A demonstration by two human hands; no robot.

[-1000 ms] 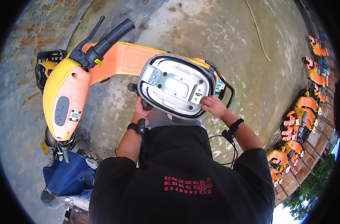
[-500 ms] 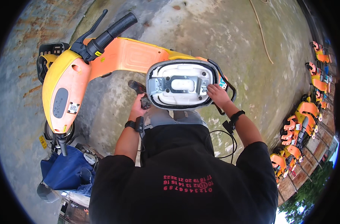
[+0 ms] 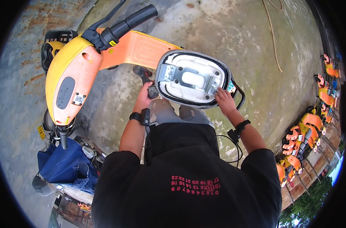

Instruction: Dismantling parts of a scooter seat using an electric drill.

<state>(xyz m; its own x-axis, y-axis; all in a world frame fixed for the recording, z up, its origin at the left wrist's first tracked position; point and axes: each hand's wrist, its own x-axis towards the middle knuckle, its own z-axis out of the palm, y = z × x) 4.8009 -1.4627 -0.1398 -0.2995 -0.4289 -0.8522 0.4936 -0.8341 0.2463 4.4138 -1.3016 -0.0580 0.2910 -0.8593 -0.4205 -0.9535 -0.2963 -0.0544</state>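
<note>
My hands are working on either side of centre frame: the left hand [image 3: 144,95] is gripping the handle of a dark power tool [image 3: 145,78], apparently leaving its upper end clear of the seat [image 3: 194,78]. That seat is showing its pale underside just right of centre, presumably so its metal bracket [image 3: 212,84] is facing me. My right hand [image 3: 225,101] is touching the seat's lower right edge, seemingly steadying it (from this far off, I cannot tell whether the fingers are pinching anything). The scooter [image 3: 68,78] is filling the upper left.
</note>
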